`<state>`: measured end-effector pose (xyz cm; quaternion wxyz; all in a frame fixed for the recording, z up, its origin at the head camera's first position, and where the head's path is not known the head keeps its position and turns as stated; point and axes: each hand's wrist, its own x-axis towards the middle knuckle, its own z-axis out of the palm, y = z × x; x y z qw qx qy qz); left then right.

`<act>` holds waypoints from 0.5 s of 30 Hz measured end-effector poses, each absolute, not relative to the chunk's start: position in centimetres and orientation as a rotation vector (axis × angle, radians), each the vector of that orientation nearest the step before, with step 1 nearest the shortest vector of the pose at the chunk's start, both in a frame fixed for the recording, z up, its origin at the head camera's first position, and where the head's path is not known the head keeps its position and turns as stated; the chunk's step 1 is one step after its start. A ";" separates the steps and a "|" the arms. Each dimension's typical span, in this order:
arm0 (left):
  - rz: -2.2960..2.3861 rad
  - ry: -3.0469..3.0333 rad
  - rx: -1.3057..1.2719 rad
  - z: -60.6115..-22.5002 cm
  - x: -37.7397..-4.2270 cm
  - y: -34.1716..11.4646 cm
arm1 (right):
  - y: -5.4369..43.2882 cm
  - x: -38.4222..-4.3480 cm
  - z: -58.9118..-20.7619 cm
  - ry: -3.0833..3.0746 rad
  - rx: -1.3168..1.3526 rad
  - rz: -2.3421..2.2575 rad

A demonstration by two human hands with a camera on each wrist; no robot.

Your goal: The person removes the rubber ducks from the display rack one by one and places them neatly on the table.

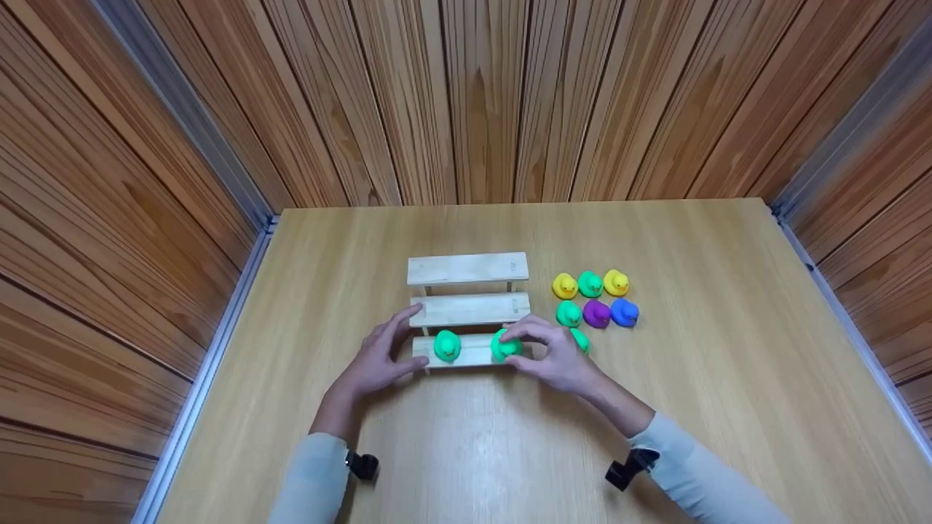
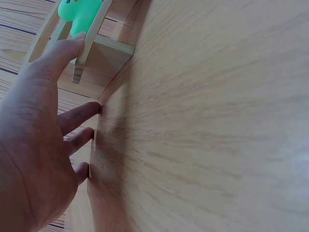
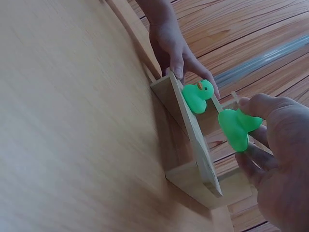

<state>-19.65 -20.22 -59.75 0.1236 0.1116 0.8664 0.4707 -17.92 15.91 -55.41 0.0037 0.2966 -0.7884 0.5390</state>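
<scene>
A three-step wooden stand (image 1: 473, 311) sits on the table. On its lowest step, toward the left end, stands a green rubber duck (image 1: 447, 346). My right hand (image 1: 557, 356) pinches a second green rubber duck (image 3: 233, 128) between thumb and fingers, over the right end of that step. At the stand's left end is my left hand (image 1: 378, 356), fingers spread and fairly straight. Its thumb (image 2: 65, 53) touches the lowest step near the first duck, while the index finger reaches the middle step. The upper two steps hold no ducks.
Right of the stand, rows of rubber ducks stand on the table: yellow (image 1: 564, 286), green (image 1: 590, 284), purple (image 1: 596, 314) and blue (image 1: 625, 313). One more green duck (image 1: 579, 340) is partly hidden by my right hand. Wood-plank walls (image 1: 480, 102) enclose the table.
</scene>
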 end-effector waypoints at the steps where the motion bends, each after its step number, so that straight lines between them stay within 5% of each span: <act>1: 1.372 2.526 0.323 -59.7 -19.6 -20.2 | 16.3 -17.9 -55.4 -2.479 0.916 1.678; 15: 1.355 2.533 0.298 -59.9 -19.8 -20.2 | 21.2 -17.7 -55.6 -2.475 0.694 1.640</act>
